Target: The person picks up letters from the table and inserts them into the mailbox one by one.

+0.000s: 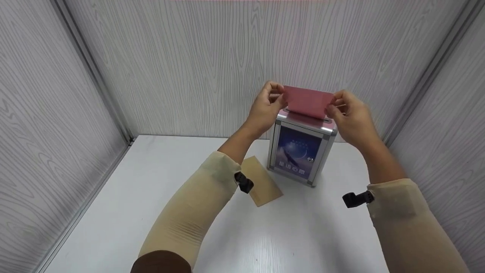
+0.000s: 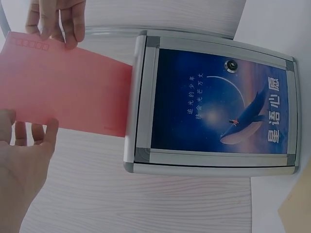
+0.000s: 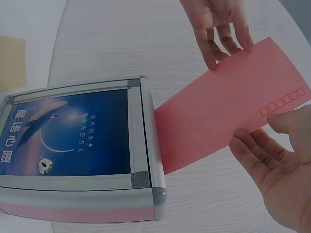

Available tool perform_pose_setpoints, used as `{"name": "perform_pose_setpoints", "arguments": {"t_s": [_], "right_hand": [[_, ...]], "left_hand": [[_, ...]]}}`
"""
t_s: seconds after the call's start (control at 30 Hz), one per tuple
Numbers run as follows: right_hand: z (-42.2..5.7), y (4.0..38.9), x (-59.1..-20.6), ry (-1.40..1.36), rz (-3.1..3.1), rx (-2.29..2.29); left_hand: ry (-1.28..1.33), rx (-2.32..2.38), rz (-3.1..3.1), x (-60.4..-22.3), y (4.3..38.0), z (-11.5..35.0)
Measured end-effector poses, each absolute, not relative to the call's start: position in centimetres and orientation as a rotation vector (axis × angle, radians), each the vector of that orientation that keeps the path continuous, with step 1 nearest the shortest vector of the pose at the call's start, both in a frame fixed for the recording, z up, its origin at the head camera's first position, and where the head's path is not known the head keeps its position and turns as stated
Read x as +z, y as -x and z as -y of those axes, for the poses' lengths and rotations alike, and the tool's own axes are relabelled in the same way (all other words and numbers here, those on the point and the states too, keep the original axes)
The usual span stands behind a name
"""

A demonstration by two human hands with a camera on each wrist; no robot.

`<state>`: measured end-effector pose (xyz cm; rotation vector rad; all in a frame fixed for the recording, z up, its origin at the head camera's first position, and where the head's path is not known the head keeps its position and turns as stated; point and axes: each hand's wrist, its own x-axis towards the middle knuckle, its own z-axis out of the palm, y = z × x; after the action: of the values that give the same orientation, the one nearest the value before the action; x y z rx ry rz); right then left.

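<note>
A red envelope with a row of small printed squares is held by both hands above the slotted pink top of a metal-framed letter box. My left hand pinches the envelope's left edge between thumb and fingers. At the right edge, my right hand pinches it the same way. The envelope's lower edge meets the slot, whose ends show on either side; how far it reaches inside is hidden. In the left wrist view, the box front bears a blue whale picture and a small round lock.
A tan envelope lies flat on the white table, left of the box and partly behind the left forearm. Grey wood-grain panels stand behind and on both sides. A small black camera sits on each sleeved wrist.
</note>
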<state>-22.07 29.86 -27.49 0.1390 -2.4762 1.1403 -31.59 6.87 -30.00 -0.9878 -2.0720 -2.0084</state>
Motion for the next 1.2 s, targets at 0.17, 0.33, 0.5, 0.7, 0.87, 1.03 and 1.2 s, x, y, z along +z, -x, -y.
{"name": "perform_pose_setpoints", "arguments": {"t_s": [0.17,0.33,0.5,0.7,0.87,1.03,1.2], "right_hand": [[-30.3,22.9,-28.8,-0.102,2.494,1.092],[-30.8,23.5,-29.9,-0.064,2.539,1.034],[-30.9,23.4,-29.9,-0.122,2.466,0.999],[-30.2,22.9,-29.3,-0.216,2.238,0.877],[-30.1,23.3,-29.6,-0.205,2.238,0.797],[-30.3,24.0,-30.8,-0.168,2.273,0.800],[-30.5,24.8,-32.3,-0.139,2.299,0.797]], "left_hand": [[0.917,-1.153,2.246,-30.1,31.6,-7.5],[0.845,-0.745,2.214,-30.4,31.5,-7.9],[0.800,-0.668,2.243,-30.6,31.5,-7.9],[0.819,-0.689,2.286,-30.6,31.5,-8.2],[0.808,-0.685,2.299,-30.9,31.7,-8.4],[0.789,-0.703,2.255,-32.1,32.2,-8.7],[0.740,-0.682,2.262,-33.7,32.8,-9.1]]}}
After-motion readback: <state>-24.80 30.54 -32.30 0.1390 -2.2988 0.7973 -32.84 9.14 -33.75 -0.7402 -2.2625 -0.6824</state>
